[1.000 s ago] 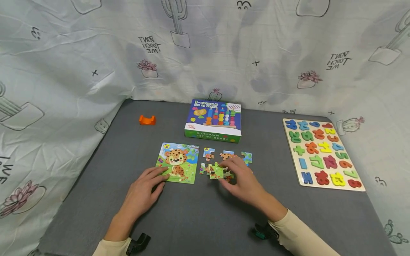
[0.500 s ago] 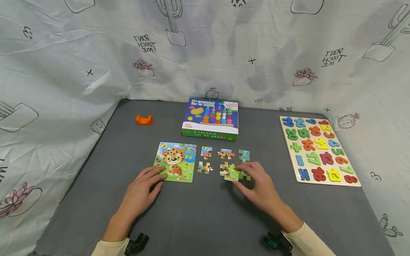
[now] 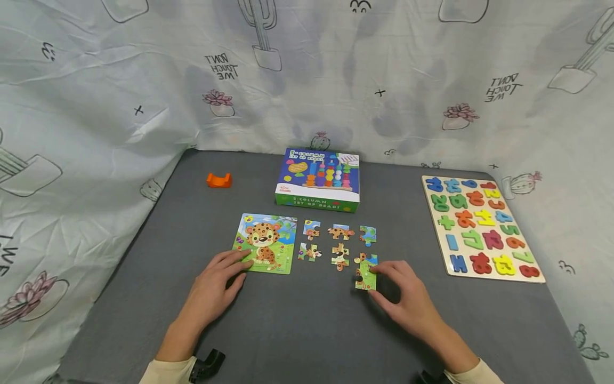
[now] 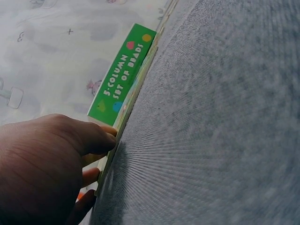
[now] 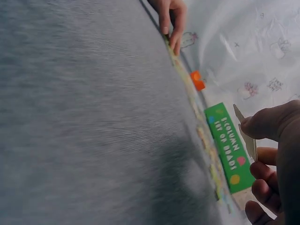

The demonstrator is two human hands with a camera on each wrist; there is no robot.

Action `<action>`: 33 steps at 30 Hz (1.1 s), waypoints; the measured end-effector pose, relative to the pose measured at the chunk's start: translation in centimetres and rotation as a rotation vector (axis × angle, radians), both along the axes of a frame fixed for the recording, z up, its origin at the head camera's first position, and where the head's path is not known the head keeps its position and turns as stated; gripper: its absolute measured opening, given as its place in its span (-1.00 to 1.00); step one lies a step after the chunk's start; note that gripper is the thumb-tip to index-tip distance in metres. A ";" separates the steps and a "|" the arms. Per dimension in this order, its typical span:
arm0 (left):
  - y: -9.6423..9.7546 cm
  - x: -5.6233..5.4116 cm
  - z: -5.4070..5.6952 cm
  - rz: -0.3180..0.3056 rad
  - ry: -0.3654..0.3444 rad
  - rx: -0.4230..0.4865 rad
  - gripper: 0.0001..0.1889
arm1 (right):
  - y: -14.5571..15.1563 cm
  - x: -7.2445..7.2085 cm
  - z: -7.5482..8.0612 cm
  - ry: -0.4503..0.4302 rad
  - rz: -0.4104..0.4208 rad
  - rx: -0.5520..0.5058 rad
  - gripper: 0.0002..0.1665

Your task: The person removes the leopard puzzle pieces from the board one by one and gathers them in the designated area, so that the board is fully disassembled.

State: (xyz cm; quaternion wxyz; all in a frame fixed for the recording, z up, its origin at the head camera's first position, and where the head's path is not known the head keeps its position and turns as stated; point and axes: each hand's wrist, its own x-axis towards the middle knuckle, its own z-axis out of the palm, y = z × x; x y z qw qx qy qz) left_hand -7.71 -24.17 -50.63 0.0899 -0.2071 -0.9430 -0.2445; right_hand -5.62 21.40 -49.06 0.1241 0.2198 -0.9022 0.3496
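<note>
My left hand (image 3: 216,290) rests its fingertips on the lower left of a square leopard picture board (image 3: 280,245). The thumb lies by the board's near edge in the left wrist view. My right hand (image 3: 408,298) pinches a green jigsaw piece (image 3: 368,280) between thumb and fingers. The right wrist view shows that thin piece (image 5: 251,143) edge-on, raised off the table. It partly covers another jigsaw piece (image 3: 372,259) in the head view. Several more pieces lie in two rows right of the board, among them a leopard-face piece (image 3: 340,255) and a blue-green corner piece (image 3: 368,234).
A bead-set box (image 3: 318,184) stands behind the pieces. To the right lies a wooden board of coloured letters and numbers (image 3: 484,229). An orange plastic part (image 3: 219,181) sits at the back left of the grey table (image 3: 288,330). A patterned cloth (image 3: 326,74) hangs behind.
My right hand has carried the green piece rightward and nearer, past the leopard-face piece to the right end of the lower row. The left hand has stayed on the board.
</note>
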 end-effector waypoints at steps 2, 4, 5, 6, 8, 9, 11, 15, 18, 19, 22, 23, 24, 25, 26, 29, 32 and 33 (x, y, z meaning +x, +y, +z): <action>0.0 0.0 0.0 -0.001 -0.002 0.003 -0.64 | 0.1 0.4 -0.3 -0.030 -0.016 0.017 -0.44; 0.0 0.0 0.1 -0.003 -0.003 0.006 -0.64 | 0.2 0.9 -0.6 -0.053 -0.028 0.031 -0.44; 0.0 0.0 0.1 -0.003 -0.003 0.008 -0.64 | 0.2 1.0 -0.8 -0.064 -0.030 0.035 -0.44; 0.0 0.0 0.2 -0.003 -0.003 0.008 -0.64 | 0.2 1.2 -1.0 -0.071 -0.032 0.037 -0.44; 0.0 0.1 0.2 0.000 -0.004 0.010 -0.64 | 0.2 1.3 -1.3 -0.078 -0.029 0.041 -0.45; 0.0 0.1 0.2 0.001 -0.006 0.010 -0.64 | 0.1 1.4 -1.5 -0.080 -0.027 0.043 -0.45; 0.0 0.1 0.2 0.000 -0.010 0.010 -0.64 | 0.1 1.4 -1.8 -0.082 -0.027 0.050 -0.47; 0.1 0.0 0.2 -0.001 -0.019 0.013 -0.64 | 0.2 1.3 -2.1 -0.098 -0.037 0.068 -0.46; 0.1 0.0 0.2 0.001 -0.021 0.017 -0.64 | 0.4 1.2 -2.2 -0.110 -0.040 0.085 -0.46; 0.1 0.0 0.2 0.001 -0.020 0.017 -0.64 | 0.5 1.2 -2.3 -0.112 -0.038 0.089 -0.46; 0.1 0.0 0.3 0.000 -0.016 0.016 -0.63 | 0.6 1.2 -2.4 -0.114 -0.039 0.092 -0.45; 0.1 0.0 0.3 -0.001 -0.015 0.015 -0.63 | 0.6 1.2 -2.4 -0.114 -0.041 0.091 -0.45; 0.1 0.0 0.3 -0.002 -0.015 0.015 -0.63 | 0.7 1.2 -2.4 -0.113 -0.042 0.090 -0.44; 0.1 0.0 0.3 -0.002 -0.013 0.015 -0.63 | 0.7 1.2 -2.4 -0.113 -0.044 0.090 -0.44; 0.1 0.0 0.3 -0.001 -0.012 0.014 -0.64 | 0.7 1.2 -2.4 -0.114 -0.046 0.090 -0.43; 0.2 0.0 0.3 0.001 -0.012 0.015 -0.64 | 0.7 1.2 -2.3 -0.121 -0.051 0.097 -0.42; 0.2 0.1 0.3 0.004 -0.013 0.018 -0.64 | 0.7 1.2 -2.2 -0.129 -0.053 0.105 -0.42; 0.2 0.1 0.3 0.005 -0.014 0.019 -0.64 | 0.7 1.2 -2.3 -0.131 -0.055 0.106 -0.42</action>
